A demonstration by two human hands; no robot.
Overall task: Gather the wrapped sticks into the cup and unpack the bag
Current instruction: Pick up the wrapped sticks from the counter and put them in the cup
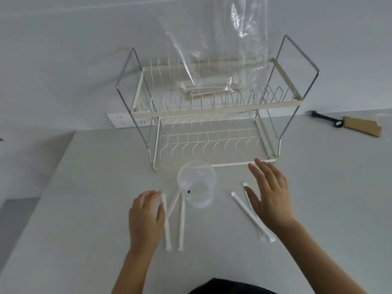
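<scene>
Five wrapped sticks lie on the table around the clear cup; light, slippery, best pinched mid-length. Left hand curls at one; right hand hovers, fingers spread. The bag sits on the rack.

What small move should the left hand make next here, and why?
Probably curl the left hand round the wrapped sticks beside it and lift them into the cup. The cup looks empty, the sticks lie flat on the counter, and its fingers already touch one.
</scene>
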